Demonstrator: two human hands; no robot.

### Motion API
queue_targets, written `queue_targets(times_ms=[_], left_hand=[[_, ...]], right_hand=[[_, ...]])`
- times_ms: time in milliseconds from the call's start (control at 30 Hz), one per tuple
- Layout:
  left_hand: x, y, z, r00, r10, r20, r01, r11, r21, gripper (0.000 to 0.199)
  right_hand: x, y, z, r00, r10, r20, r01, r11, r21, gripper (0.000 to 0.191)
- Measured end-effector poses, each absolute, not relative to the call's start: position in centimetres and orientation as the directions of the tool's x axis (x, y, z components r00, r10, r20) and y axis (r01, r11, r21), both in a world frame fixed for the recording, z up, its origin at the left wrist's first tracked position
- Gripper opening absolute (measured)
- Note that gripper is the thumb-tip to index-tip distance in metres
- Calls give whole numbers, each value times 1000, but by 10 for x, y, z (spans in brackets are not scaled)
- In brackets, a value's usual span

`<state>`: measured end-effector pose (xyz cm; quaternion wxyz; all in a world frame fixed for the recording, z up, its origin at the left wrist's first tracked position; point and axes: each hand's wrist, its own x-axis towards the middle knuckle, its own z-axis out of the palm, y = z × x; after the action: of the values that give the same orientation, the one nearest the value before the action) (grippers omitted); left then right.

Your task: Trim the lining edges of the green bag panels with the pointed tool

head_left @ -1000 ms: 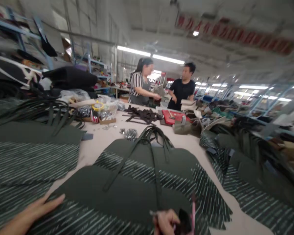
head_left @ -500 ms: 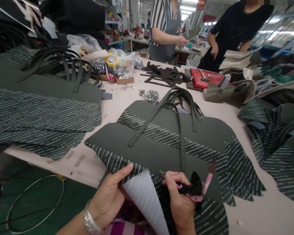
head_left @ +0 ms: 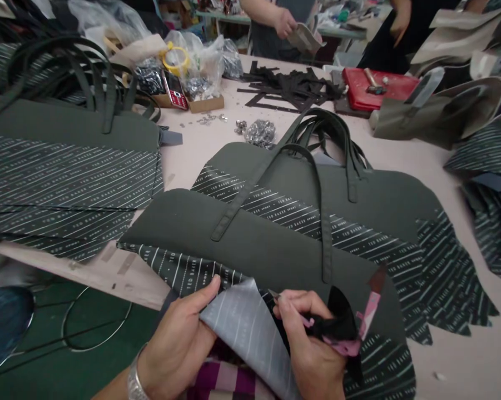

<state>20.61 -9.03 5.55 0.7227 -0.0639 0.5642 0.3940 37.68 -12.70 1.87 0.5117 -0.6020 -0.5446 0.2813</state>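
A dark green bag panel (head_left: 271, 244) with a strap handle (head_left: 325, 239) and a white-striped, lettered lower part lies in front of me. My left hand (head_left: 183, 339) grips its near edge, thumb on the striped side, where the fabric folds back and bares a pale grey underside (head_left: 246, 316). In my right hand (head_left: 312, 344) is a small pointed blade (head_left: 274, 294) with a pink-and-black wrapped grip; its exact kind is unclear. The blade's tip shows just past my thumb, close to the folded fabric. Behind this panel lie more matching panels (head_left: 392, 205) with handles.
Stacked striped panels (head_left: 67, 178) lie left, others (head_left: 500, 222) right. Further back are a bag of metal bits (head_left: 261, 133), dark strips (head_left: 296, 86), a phone (head_left: 175, 91), yellow tape (head_left: 175, 60) and a hammer (head_left: 374, 83) on a red slab (head_left: 358, 100). Two people stand across the table.
The view has tilted down and shifted, so the panels appear larger. Both hands keep their grips, with the fold and blade little changed. A co-worker's held piece is lower in view.
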Motion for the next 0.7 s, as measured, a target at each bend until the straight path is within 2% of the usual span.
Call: queue_targets(times_ms=[233,700], left_hand=[[203,-93,56,139,476,-869,-673,689,270,20],[202,-95,54,154,476,-866,-696,674,247,24]], right_hand=[[372,-126,18,241,952,190,386,86,-918,26],[364,-122,22,290,937,193,384,70,-921,27]])
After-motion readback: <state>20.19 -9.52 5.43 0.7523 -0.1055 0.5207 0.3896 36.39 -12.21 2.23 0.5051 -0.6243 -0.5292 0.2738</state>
